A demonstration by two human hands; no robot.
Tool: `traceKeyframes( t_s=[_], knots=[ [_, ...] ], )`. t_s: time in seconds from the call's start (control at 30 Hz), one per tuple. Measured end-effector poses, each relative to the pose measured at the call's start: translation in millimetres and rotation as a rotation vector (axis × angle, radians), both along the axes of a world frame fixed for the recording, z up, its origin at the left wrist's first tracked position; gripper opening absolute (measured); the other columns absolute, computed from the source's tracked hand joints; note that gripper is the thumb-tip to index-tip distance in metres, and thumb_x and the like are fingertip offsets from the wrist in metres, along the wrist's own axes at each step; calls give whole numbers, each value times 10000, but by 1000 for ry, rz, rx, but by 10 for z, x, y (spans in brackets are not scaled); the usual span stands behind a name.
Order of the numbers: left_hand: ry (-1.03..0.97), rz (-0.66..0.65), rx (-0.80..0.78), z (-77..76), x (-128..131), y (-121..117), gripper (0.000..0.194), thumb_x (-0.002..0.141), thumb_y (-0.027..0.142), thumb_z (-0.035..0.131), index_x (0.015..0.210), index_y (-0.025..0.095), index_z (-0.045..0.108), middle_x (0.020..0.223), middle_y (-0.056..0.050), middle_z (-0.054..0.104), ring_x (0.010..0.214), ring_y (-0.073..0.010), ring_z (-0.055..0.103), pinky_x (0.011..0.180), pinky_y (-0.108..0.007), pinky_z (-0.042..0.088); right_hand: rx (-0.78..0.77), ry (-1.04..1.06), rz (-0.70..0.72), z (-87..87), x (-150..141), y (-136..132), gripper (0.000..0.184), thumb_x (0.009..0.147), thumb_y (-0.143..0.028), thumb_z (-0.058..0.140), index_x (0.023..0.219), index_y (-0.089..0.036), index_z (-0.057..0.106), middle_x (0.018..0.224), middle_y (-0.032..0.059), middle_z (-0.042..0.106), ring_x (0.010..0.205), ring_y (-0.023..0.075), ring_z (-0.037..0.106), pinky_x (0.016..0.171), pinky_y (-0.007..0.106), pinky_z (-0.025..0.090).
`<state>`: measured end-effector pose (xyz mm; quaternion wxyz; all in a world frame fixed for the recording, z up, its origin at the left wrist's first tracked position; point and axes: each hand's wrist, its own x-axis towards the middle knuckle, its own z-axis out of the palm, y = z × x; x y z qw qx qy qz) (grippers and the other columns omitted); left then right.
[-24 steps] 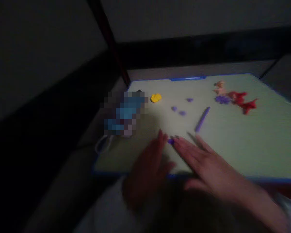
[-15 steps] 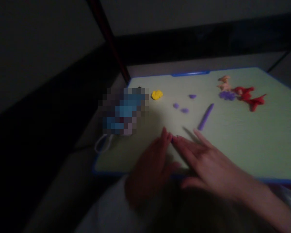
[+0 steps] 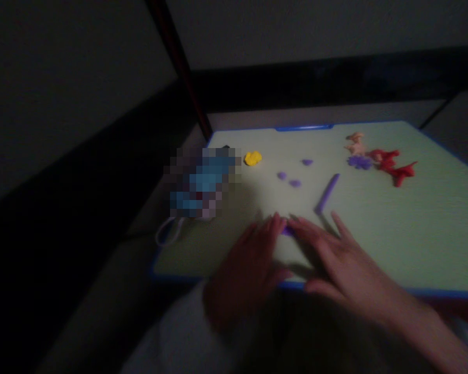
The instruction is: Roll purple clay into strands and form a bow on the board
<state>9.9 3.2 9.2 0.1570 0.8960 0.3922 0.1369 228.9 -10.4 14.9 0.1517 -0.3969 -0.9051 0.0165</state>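
A small piece of purple modelling clay (image 3: 287, 230) lies on the pale board (image 3: 425, 234), between the fingertips of my two hands and partly covered by them. My left hand (image 3: 253, 259) touches its left side with outstretched fingers, thumb apart. From the other side, my right hand (image 3: 337, 257) reaches it with its index finger; its fingers are spread and its thumb points left. Just beyond my right hand is a purple clay stick (image 3: 328, 193). Farther back sit several small purple bits, among them one purple lump (image 3: 295, 183).
At the back left is a yellow clay piece (image 3: 253, 158). A blurred-out blue object (image 3: 208, 179) with a white loop (image 3: 167, 232) lies at the left edge. Red clay (image 3: 386, 161), a purple ruffled piece (image 3: 359, 162) and peach clay (image 3: 355, 145) sit back right. Blue edging borders the board.
Both hands have shifted slightly right, and more of the purple clay shows between the fingertips. The view has tilted a little; the other pieces stay where they were on the board.
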Motion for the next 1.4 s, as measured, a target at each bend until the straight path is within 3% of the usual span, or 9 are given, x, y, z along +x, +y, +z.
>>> traceKeyframes(
  t_s=[0.13, 0.37, 0.53, 0.93, 1.17, 1.4],
  knots=[
    [68, -3, 2, 31, 22, 21, 740, 907, 479, 434, 1459, 138, 80, 1516, -189, 255, 1414, -281, 228, 1126, -520, 231, 18, -17, -12, -9, -31, 4, 697, 916, -536, 407, 1423, -80, 262, 1464, 165, 380, 1371, 260, 321, 1128, 582, 157],
    [-20, 6, 21, 2, -33, 0, 856, 900, 485, 448, 1466, 182, -120, 1526, -177, 236, 1429, -281, 174, 1114, -508, 274, 28, -59, -6, -15, -11, 12, 708, 911, -554, 399, 1410, -68, 276, 1470, 163, 367, 1381, 249, 300, 1119, 593, 184],
    [-121, 139, 35, -50, -49, -39, 840, 928, 441, 414, 1444, 224, -213, 1484, -181, 330, 1371, -293, 324, 1063, -521, 357, 31, -73, 0, -24, -19, 10, 726, 909, -559, 396, 1431, -79, 240, 1490, 156, 330, 1400, 252, 250, 1100, 599, 232],
    [-187, 131, -79, -2, -53, -53, 871, 911, 451, 456, 1447, 252, -200, 1461, -160, 379, 1361, -279, 343, 1080, -515, 340, -27, -36, 5, -5, -74, -1, 736, 891, -566, 429, 1430, -91, 267, 1447, 182, 396, 1376, 287, 299, 1097, 616, 219],
    [-347, 299, -128, -17, -50, -97, 777, 939, 363, 423, 1461, 263, -145, 1408, -136, 460, 1309, -244, 433, 1047, -468, 394, 0, -23, 36, 30, -96, 50, 792, 875, -600, 421, 1430, -62, 249, 1490, 180, 316, 1404, 271, 232, 1100, 594, 237],
    [-364, 264, -148, -39, -40, -68, 799, 929, 397, 440, 1465, 225, -127, 1399, -159, 467, 1316, -251, 420, 1064, -503, 361, -3, -3, 49, 14, -209, 92, 726, 895, -543, 438, 1413, -57, 292, 1451, 189, 387, 1386, 262, 281, 1123, 578, 191]
  ],
)
